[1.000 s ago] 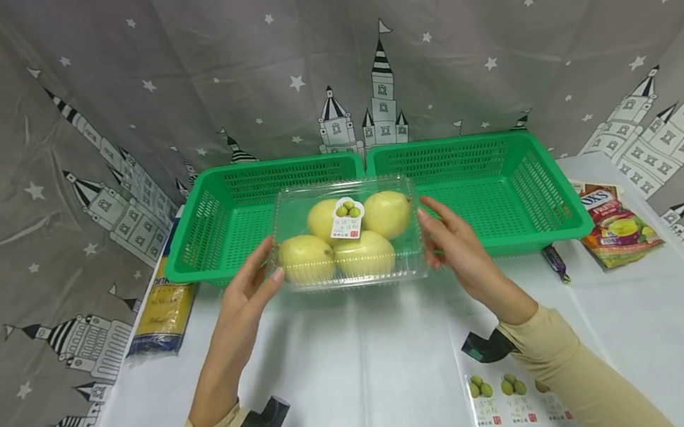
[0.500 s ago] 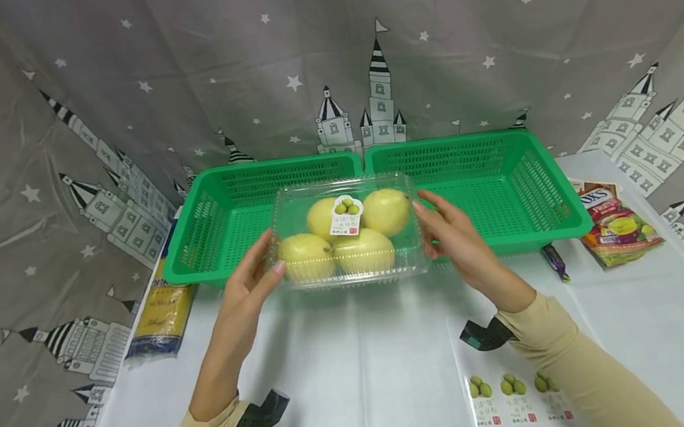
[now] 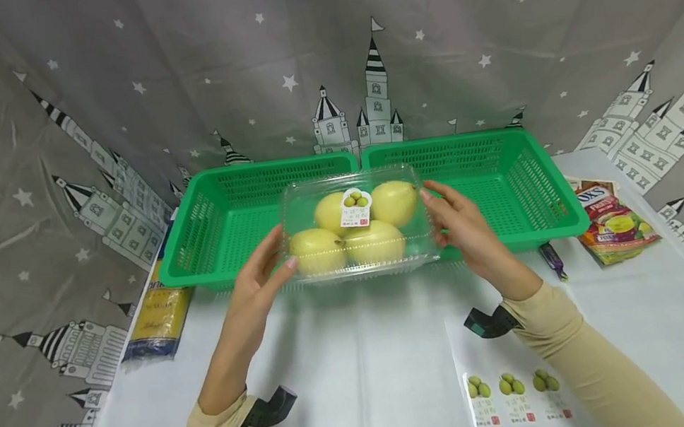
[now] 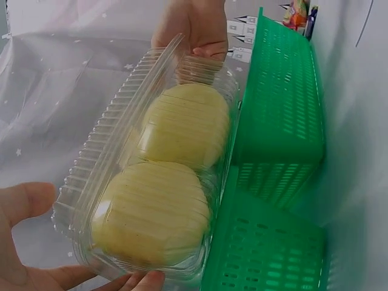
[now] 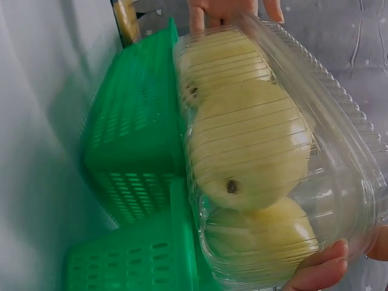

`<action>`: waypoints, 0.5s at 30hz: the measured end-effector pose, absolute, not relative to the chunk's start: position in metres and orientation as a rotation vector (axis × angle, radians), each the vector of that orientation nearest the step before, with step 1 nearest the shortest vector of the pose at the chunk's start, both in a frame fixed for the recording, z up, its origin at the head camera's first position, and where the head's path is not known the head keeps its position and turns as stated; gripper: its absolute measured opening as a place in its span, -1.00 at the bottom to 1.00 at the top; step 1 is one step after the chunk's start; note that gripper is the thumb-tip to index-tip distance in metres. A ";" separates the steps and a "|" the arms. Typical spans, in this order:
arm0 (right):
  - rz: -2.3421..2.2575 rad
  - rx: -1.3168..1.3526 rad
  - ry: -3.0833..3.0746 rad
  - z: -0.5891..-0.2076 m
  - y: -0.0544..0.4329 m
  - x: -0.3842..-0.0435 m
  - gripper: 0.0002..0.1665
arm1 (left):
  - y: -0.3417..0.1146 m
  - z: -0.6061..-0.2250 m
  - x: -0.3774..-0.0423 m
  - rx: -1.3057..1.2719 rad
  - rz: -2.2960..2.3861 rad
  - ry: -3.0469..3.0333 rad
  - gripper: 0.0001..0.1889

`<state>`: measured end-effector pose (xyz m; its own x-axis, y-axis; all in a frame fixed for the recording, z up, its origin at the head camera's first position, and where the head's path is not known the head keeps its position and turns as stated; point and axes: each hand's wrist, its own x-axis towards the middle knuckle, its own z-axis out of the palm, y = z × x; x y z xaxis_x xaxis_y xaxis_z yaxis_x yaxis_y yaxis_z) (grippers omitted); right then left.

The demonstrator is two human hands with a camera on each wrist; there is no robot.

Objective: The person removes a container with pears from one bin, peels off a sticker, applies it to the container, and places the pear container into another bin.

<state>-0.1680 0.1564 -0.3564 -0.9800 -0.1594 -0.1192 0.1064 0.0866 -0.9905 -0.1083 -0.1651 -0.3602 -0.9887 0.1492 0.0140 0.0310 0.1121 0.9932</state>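
A clear plastic fruit box (image 3: 387, 268) is held up above the table, partly in front of two green baskets. Several yellow fruits (image 3: 319, 250) lie inside, and a small fruit sticker (image 3: 355, 217) sits on the lid. My left hand (image 3: 258, 273) grips the left end, its thumb near the front corner. At the opposite end my right hand (image 3: 471, 230) holds the box between thumb and fingers. From the left wrist view, fingers (image 4: 148, 282) curl under the box's near end. In the right wrist view, a thumb and fingertips (image 5: 321, 270) hold its rim.
The left basket (image 3: 196, 281) and right basket (image 3: 531, 241) stand side by side by the curtain. A yellow packet (image 3: 159, 318) lies left; a red pouch (image 3: 615, 222) and a purple-wrapped sweet (image 3: 553, 261) lie right. A sticker sheet (image 3: 514, 417) lies near the right forearm.
The fruit box has shifted slightly right and upward, its right end a little higher, with both hands holding it throughout. The whole head view has drifted slightly.
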 end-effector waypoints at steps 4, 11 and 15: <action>-1.992 -0.031 2.165 -0.356 0.160 -0.170 -0.21 | -0.162 -0.358 -0.113 0.187 1.996 2.289 -0.31; -1.984 -0.036 2.153 -0.357 0.161 -0.171 -0.22 | -0.163 -0.358 -0.114 0.174 1.975 2.304 -0.32; -1.975 -0.024 2.154 -0.357 0.161 -0.170 -0.21 | -0.163 -0.358 -0.115 0.180 1.971 2.306 -0.32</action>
<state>-0.1702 0.1613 -0.3572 -0.9759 -0.1590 -0.1495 0.1352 0.0976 -0.9860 -0.1148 -0.1628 -0.3576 -0.9877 0.1565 -0.0014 0.0230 0.1541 0.9878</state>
